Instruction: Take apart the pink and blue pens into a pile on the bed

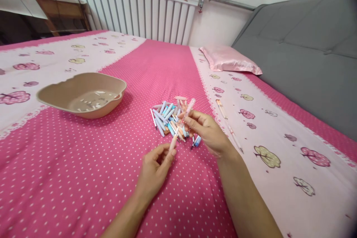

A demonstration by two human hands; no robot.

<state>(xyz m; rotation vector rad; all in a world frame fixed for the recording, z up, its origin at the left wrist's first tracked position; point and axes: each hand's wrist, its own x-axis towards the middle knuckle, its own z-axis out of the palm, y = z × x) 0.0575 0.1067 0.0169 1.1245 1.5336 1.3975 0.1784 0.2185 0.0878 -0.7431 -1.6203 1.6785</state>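
Observation:
Between the thumb and fingers of my left hand [157, 165] is a pale pink pen tip section [173, 142], its point tilted up and away from me. My right hand [205, 128] pinches a clear pink pen barrel [190, 107] just above and to the right of it; the two pieces are apart. Behind both hands lies a heap of pen parts [164, 117] in blue, lilac, pink and peach, partly hidden by my right hand. A blue cap [198, 141] rests at the heap's near right edge, below my right hand.
A beige basin [83, 109] with small white and grey pieces inside stands on the left. To the right, an orange-and-white pen [221, 108] and a clear pen [235, 137] lie on the bedspread [111, 178]. Farther back are a pink pillow [230, 59] and a grey headboard [304, 44].

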